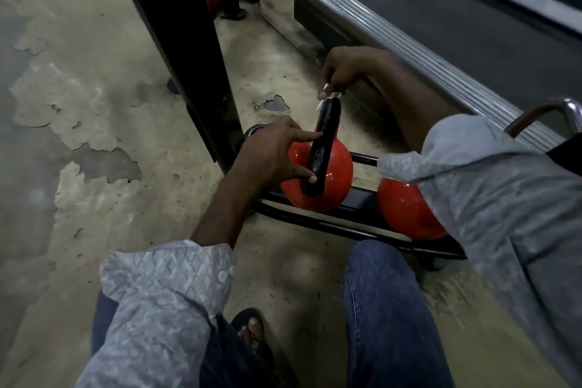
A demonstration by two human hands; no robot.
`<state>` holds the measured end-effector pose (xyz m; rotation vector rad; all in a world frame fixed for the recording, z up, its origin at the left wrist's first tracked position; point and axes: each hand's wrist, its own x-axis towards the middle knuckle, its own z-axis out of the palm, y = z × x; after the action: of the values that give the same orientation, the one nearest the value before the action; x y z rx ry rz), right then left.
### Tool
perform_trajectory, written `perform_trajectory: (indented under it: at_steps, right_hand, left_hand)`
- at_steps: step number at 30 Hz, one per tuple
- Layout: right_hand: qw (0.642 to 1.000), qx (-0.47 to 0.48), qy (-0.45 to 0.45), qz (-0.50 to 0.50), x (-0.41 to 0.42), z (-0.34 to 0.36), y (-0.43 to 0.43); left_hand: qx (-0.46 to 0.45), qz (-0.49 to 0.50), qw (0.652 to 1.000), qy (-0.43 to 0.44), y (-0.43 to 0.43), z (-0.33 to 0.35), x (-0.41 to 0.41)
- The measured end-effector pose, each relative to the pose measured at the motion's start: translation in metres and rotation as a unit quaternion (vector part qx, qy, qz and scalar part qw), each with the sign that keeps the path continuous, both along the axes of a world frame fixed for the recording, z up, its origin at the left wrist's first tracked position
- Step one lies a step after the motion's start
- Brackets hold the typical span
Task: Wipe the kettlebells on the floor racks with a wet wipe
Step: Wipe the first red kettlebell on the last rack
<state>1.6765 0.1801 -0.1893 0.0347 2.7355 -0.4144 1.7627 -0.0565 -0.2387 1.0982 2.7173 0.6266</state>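
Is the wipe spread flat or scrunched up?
Scrunched: only small white bits of the wipe peek from the right hand on the handle.

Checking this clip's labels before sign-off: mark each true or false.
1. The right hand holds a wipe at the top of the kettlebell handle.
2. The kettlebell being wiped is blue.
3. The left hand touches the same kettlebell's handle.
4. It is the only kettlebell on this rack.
1. True. The right hand pinches the white wet wipe against the top of the black handle.
2. False. The kettlebell has a red body.
3. True. The left hand has its index finger and thumb on the handle.
4. False. A second red kettlebell sits beside it on the rack, partly hidden by the right sleeve.
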Motion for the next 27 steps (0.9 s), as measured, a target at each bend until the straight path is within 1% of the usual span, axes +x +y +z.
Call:
perform_trajectory:
  at_steps: [5, 8, 12, 14, 17, 18, 21, 22, 23, 25, 26, 27]
  right_hand:
    - [0.998, 0.046, -0.036, 0.003, -0.005, 0.003, -0.01]
    - [0.994, 0.094, -0.037, 0.041, -0.007, 0.008, -0.028]
    - [0.988, 0.115, -0.049, 0.095, 0.0, 0.013, -0.047]
    - [0.989, 0.119, -0.012, 0.089, 0.007, 0.011, -0.043]
    - [0.991, 0.098, 0.075, 0.057, 0.027, 0.007, -0.039]
    - [0.99, 0.091, 0.085, 0.07, 0.037, 0.003, -0.043]
    - [0.98, 0.086, 0.077, 0.162, 0.073, -0.005, -0.058]
    - [0.979, 0.076, 0.091, 0.167, 0.08, -0.005, -0.056]
    - [0.982, 0.06, 0.116, 0.139, 0.082, -0.004, -0.049]
    - [0.98, 0.011, 0.194, 0.047, 0.082, -0.005, -0.03]
    - [0.973, -0.011, 0.229, 0.021, 0.083, -0.008, -0.024]
    - [0.97, -0.02, 0.243, 0.022, 0.091, -0.013, -0.024]
  left_hand:
    - [-0.004, 0.0, 1.0, -0.008, -0.001, -0.001, 0.002]
    - [0.001, 0.004, 1.0, -0.007, -0.003, -0.004, 0.002]
    - [-0.006, 0.011, 1.0, 0.01, -0.003, -0.005, 0.003]
    - [0.002, 0.021, 1.0, 0.017, -0.004, -0.004, 0.004]
    - [0.014, 0.047, 0.998, 0.025, -0.006, -0.002, 0.007]
    - [0.017, 0.055, 0.998, 0.028, -0.006, -0.002, 0.008]
    - [0.028, 0.076, 0.996, 0.03, -0.006, -0.004, 0.01]
    - [0.033, 0.08, 0.996, 0.029, -0.006, -0.004, 0.01]
    - [0.037, 0.082, 0.996, 0.027, -0.006, -0.003, 0.01]
    - [0.038, 0.079, 0.996, 0.023, -0.006, -0.002, 0.011]
    - [0.038, 0.079, 0.996, 0.021, -0.006, -0.002, 0.011]
    - [0.037, 0.078, 0.996, 0.02, -0.006, -0.002, 0.012]
